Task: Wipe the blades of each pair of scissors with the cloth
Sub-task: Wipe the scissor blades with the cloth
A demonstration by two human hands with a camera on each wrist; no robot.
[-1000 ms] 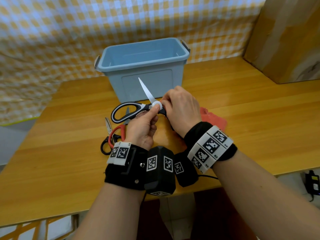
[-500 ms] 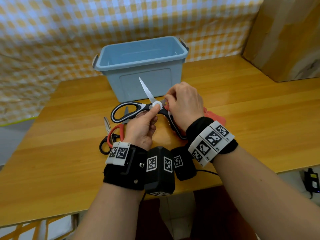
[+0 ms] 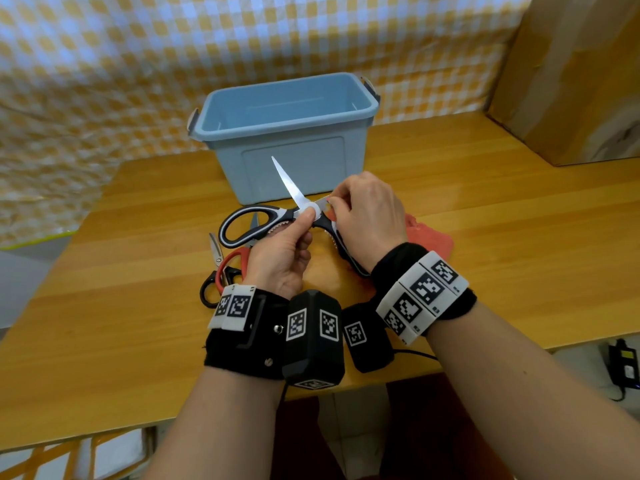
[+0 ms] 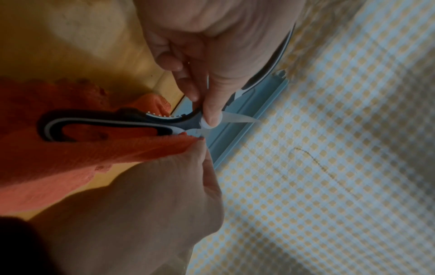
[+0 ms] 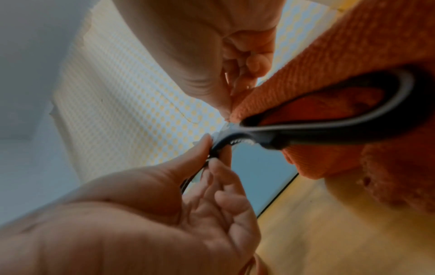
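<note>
Both hands meet above the table (image 3: pixel 485 216), each gripping something. Beyond them stands a blue bin (image 3: pixel 287 133), its front wall just behind the raised blade. The left hand (image 3: pixel 280 258) pinches the large black-and-white scissors (image 3: pixel 256 223) at the pivot, thumb pressed on the white disc, with the blades spread wide and one blade pointing up toward the bin. The right hand (image 3: pixel 367 216) pinches the orange cloth (image 4: pixel 70 148) against the other blade right beside the pivot; the cloth drapes down under that hand onto the table, behind the nearer handle loop. Left of the left hand, two smaller pairs lie on the table touching each other: red-handled scissors (image 3: pixel 230 263) and black-handled scissors (image 3: pixel 209 289).
</note>
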